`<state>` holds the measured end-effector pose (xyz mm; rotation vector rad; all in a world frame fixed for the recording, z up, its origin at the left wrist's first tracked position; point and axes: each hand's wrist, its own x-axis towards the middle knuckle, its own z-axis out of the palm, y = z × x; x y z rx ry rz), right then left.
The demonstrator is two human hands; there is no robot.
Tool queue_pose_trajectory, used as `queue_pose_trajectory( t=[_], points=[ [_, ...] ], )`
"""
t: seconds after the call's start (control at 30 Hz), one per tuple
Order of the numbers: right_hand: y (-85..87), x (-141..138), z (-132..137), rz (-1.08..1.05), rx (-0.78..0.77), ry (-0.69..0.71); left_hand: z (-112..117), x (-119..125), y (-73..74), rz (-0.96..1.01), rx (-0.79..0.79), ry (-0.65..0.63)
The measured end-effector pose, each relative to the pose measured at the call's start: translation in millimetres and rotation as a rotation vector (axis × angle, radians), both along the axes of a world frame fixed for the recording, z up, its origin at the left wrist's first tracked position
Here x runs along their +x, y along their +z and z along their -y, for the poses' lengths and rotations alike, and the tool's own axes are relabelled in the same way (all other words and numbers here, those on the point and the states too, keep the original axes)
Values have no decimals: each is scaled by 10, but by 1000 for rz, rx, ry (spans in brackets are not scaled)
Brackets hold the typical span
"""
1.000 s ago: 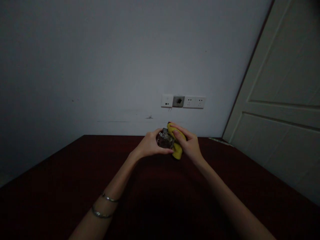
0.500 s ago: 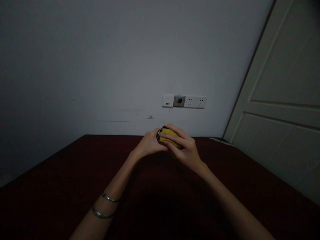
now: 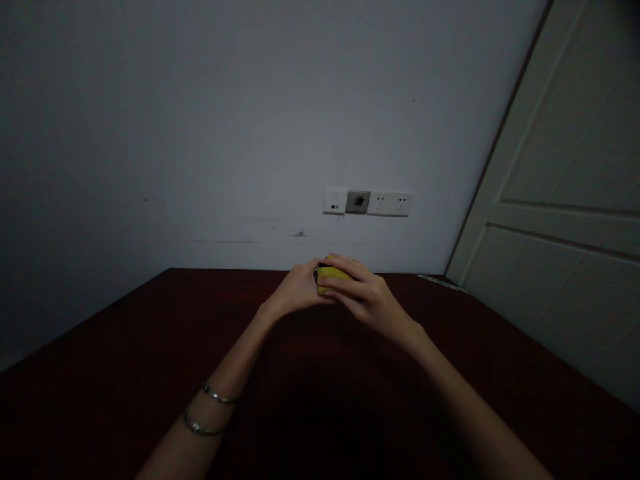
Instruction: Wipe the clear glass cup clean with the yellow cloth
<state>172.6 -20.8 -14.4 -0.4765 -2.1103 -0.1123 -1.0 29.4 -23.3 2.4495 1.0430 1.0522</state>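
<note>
1. The left hand [image 3: 299,285] is holding a dark glassy object [image 3: 316,275], its fingers wrapping the sides; the piece, mostly hidden, is probably hard, slippery and breakable, best gripped around its sides.
2. Between the hands, seemingly above the surface [image 3: 150,347], the yellow cloth [image 3: 334,273] is covering it, likely soft and light.
3. The right hand [image 3: 373,293] is pressing the cloth, fingers closely bending over.

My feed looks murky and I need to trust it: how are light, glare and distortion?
Head view: dim, the wall darkening leftward, the table nearly black at bottom center; head view: small glints on the bracelets; head view: left hand, right hand and yellow cloth readable; head view: the door slants, perhaps from lens distortion.
</note>
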Motion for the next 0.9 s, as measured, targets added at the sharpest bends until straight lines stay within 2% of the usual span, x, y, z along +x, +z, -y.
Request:
queue_pose_trajectory(
  t=[0.13, 0.23, 0.4, 0.5, 0.7, 0.9],
  points=[
    [-39, -2, -84, -322, -123, -27, 95, 20, 57, 114, -98, -56],
    [-29, 9, -100, -459, -170, -32, 128, 51, 82, 192, -184, -115],
    [18, 9, -5, -350, -150, 27, 80, 88, 50, 434, -384, -327],
    [27, -6, 19, -348, -142, 38, 61, 90, 35, 498, -422, -403],
    [45, 5, -44, -534, -240, -34, 102, 87, 69, 448, -380, -385],
    [158, 112, 37, -301, -300, -11, 92, 92, 68, 447, -399, -385]
  ],
)
